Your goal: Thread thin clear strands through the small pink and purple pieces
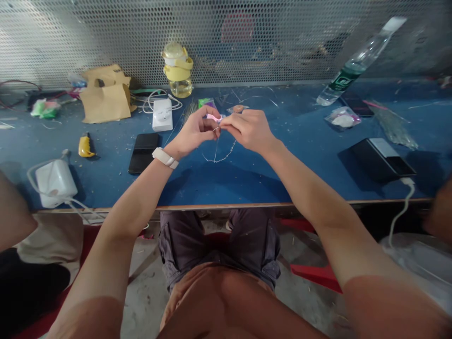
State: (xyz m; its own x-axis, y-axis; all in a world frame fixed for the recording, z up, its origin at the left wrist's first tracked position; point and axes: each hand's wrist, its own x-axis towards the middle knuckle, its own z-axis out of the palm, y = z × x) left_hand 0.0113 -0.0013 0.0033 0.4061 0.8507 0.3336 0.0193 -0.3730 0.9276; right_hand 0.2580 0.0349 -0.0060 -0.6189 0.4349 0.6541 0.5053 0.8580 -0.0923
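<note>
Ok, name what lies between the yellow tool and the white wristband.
In the head view, a black phone lies between the yellow tool and the wristband.

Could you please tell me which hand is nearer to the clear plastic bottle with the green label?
Right. The right hand is left of the bottle, apart from it; the left hand is farther left, beyond the right hand.

Two bottles (pixel 178 73) (pixel 348 77), one beaded strand (pixel 226 157), one wristband (pixel 165 157), one yellow-handled tool (pixel 85 146)
</note>
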